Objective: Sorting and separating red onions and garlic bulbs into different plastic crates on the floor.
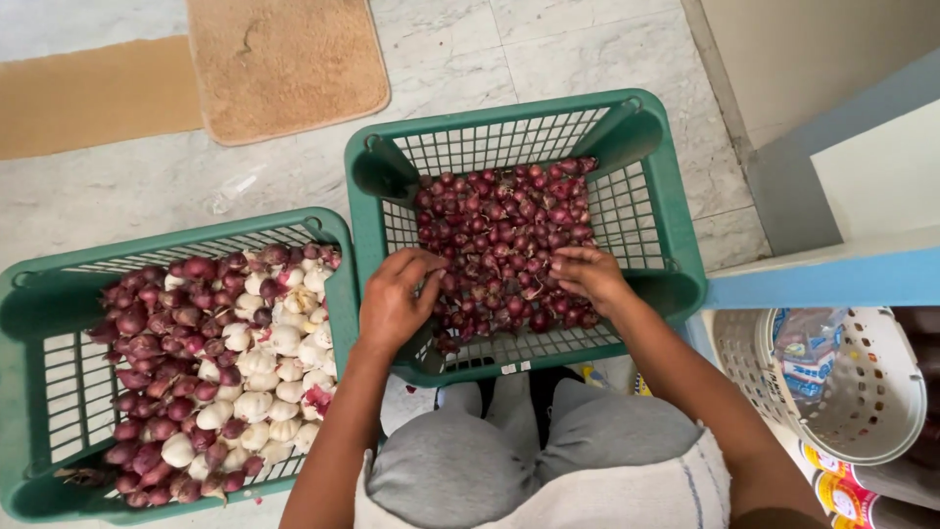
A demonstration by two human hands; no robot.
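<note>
Head view, looking down at a pale marble floor (548,59).

Green slatted basket (676,245) directly ahead, resting on the floor and against the knees, filled across its middle with small red shallots (504,240). Left hand (395,299) at the near left edge of the heap, fingers (423,266) curled down into the shallots, half closed; whether any single bulb is gripped cannot be told. Right hand (590,277) on the near right part of the heap, palm down, fingers (568,260) bent and pressed together on the bulbs; a firm grip on one cannot be confirmed. Hands apart, shallots between them.

Second green basket (39,294) to the left, just beside the first, holding red shallots mixed with white garlic bulbs (259,377); garlic gathered toward its right side.

Grey-trousered knees (534,441) below the front basket, near edge of that basket over them.

Tan mat (284,59) on the floor beyond the baskets, a flatter brown mat (88,98) to its left. White perforated basket (881,392) at lower right, containing a clear plastic packet (808,348). Blue-edged white ledge (832,274) above it.
</note>
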